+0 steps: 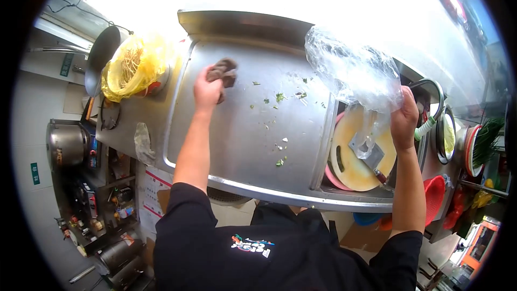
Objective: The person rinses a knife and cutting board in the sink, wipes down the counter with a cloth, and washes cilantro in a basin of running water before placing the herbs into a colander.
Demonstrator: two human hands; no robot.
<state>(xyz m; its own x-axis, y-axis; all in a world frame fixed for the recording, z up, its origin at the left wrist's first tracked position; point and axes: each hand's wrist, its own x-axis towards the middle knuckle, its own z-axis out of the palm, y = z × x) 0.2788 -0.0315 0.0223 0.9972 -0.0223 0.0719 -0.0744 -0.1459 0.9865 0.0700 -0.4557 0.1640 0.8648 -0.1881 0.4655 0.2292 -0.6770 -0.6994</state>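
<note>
My left hand [207,92] is closed around a crumpled brown-grey cloth [223,71], over the left part of the steel worktop [231,145]. Bits of chopped green leaf [279,97] and a few pale scraps lie scattered to the right of the cloth. On the right, my right hand [405,121] grips the edge of a clear plastic bag [350,67], which spreads out to the left above the sink area. Below the bag, a round yellowish cutting board [350,170] sits in the sink, with a cleaver [371,157] lying on it, partly behind hanging plastic.
At the left stands a container lined with a yellow bag [132,67], holding thin root-like strands, beside a wok [103,54]. A curved tap [433,89] rises behind my right hand. Bowls [447,134] and a basket of greens [479,148] stand at the far right.
</note>
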